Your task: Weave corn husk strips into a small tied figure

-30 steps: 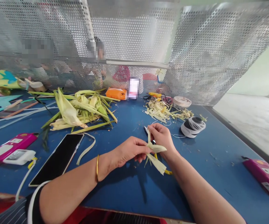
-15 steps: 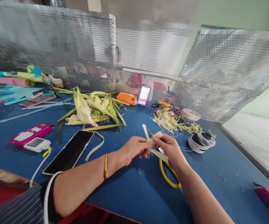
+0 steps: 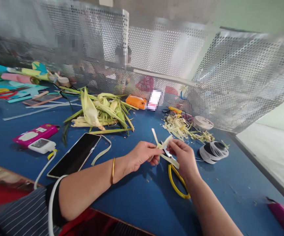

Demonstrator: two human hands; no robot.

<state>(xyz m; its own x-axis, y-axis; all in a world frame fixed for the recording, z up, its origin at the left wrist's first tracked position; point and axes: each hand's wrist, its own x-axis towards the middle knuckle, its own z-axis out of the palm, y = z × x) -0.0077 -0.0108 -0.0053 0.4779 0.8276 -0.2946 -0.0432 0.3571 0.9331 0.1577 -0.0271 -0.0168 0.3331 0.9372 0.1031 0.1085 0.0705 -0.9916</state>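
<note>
Beyond held strips (image 3: 167,141), illegibly marked orange packet (image 3: 135,101)

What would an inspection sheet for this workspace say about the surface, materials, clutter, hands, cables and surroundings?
Surface: blue table, things spread along its back and left.
Materials: pale strips, crossing one another, held above the table.
Clutter: yellow-handled scissors, husk pile, shreds, thread spool, black-screened phone, orange packet.
Hands: left hand and right hand both pinch the pale strips.
Cables: white cord by a white device; its far end cannot be made out.
Surroundings: perforated screen behind the table; what lies beyond is blurred.
</note>
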